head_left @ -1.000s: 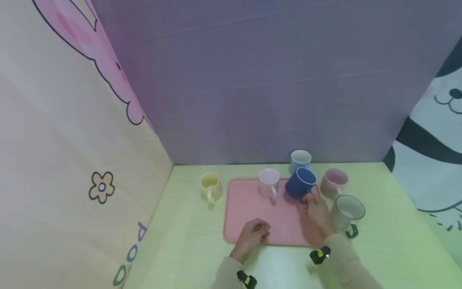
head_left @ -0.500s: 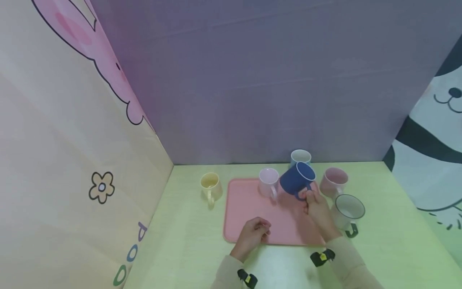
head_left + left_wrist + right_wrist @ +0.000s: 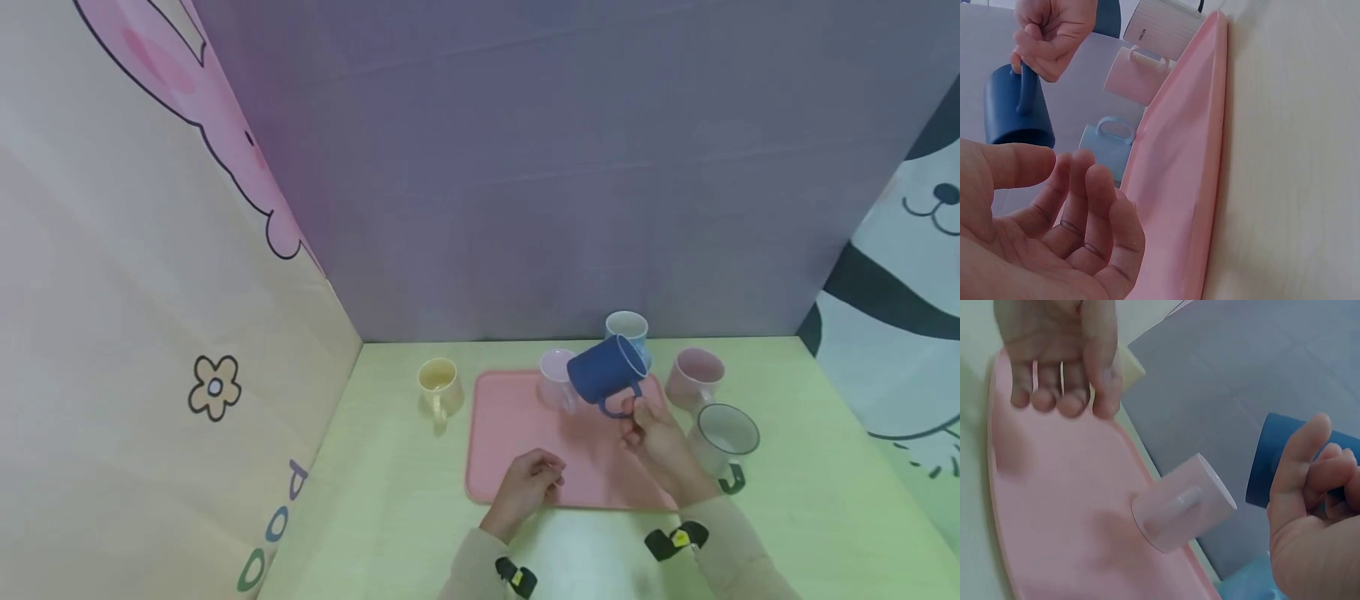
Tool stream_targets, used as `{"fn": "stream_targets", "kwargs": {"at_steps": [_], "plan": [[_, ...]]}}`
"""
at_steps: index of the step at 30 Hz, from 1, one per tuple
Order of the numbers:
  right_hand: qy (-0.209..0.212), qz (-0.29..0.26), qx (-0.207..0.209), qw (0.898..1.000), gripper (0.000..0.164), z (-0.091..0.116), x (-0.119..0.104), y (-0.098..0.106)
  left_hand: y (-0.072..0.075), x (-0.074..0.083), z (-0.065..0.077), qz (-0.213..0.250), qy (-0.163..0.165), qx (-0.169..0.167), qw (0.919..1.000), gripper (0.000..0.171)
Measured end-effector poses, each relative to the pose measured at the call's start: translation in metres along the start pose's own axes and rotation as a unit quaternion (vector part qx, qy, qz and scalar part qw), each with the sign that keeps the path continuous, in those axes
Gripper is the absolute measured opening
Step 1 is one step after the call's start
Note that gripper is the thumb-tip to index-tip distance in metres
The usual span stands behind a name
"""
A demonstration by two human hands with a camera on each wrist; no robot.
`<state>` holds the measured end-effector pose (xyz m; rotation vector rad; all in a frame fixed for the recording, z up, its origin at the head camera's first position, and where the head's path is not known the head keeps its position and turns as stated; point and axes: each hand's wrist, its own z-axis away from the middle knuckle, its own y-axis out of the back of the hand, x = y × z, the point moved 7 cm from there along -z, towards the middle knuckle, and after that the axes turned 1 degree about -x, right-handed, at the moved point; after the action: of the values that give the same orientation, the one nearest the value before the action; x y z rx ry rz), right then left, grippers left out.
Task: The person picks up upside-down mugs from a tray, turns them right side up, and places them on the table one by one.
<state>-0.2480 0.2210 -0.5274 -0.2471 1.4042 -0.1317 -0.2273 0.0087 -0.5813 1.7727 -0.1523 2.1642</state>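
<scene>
My right hand grips the handle of a dark blue mug, which is tilted on its side above the pink tray. In the right wrist view the blue mug shows partly behind the fingers. A pale pink mug stands upright on the tray's back part, overlapped by the blue mug in the head view. My left hand hovers at the tray's front edge, fingers loosely bent with nothing in them; the left wrist view shows its palm turned up.
A yellow mug stands left of the tray. Beyond the tray's back right corner is a light blue mug. To the right stand a dusky pink mug and a white mug with a dark rim and handle. A grey backdrop rises behind the table.
My right hand has raised the blue mug from the tray's back right and tipped it further sideways, moving it slightly left. The left hand has stayed nearly still.
</scene>
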Motion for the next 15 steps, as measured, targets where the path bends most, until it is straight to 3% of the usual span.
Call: {"fn": "stream_targets", "kwargs": {"at_steps": [3,6,8,13,15], "plan": [[0.012,-0.064,-0.040,0.997,0.029,0.001,0.000,-0.004,0.000,0.002,0.000,-0.003,-0.001,0.000,1.0000,0.016],[0.030,-0.132,-0.093,0.986,0.033,0.002,-0.002,-0.011,-0.001,0.004,0.000,0.000,0.002,0.001,1.0000,0.015],[0.039,-0.199,-0.151,0.967,0.041,0.004,-0.006,-0.018,-0.002,0.005,-0.001,0.000,0.004,0.000,1.0000,0.016],[0.044,-0.326,-0.290,0.899,0.061,0.012,-0.014,-0.036,-0.005,0.013,-0.002,-0.004,-0.004,0.001,1.0000,0.018],[0.047,-0.345,-0.310,0.884,0.062,0.014,-0.016,-0.039,-0.005,0.015,-0.002,-0.004,-0.008,0.000,1.0000,0.019]]}}
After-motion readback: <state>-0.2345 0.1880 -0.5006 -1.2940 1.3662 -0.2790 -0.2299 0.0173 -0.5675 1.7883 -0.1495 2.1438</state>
